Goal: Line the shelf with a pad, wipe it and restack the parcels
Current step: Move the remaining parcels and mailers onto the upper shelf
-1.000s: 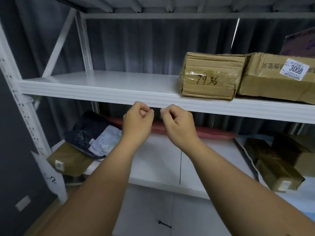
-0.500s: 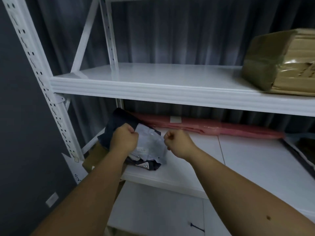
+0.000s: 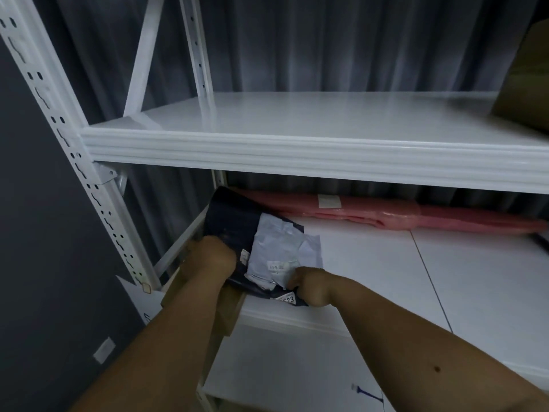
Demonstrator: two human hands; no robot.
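Observation:
A dark soft parcel bag [image 3: 230, 221] lies at the left end of the lower shelf [image 3: 371, 278], with a pale grey mailer [image 3: 279, 251] on top of it. My left hand [image 3: 209, 257] grips the bag's left side. My right hand [image 3: 309, 285] pinches its front edge beside a white label. Under the bag, a brown cardboard parcel [image 3: 230, 304] pokes out over the shelf front. The upper shelf [image 3: 297, 120] is bare on its left and middle.
A long pink wrapped parcel [image 3: 401, 215] lies along the back of the lower shelf. A brown box [image 3: 525, 93] sits at the right edge of the upper shelf. White perforated uprights [image 3: 59, 114] stand at left against a dark wall. A small blue item [image 3: 367, 392] lies lower down.
Both hands dropped from the upper shelf's front edge to the lower shelf and closed on the dark bag. My view swung left, so the upper boxes slid out of frame.

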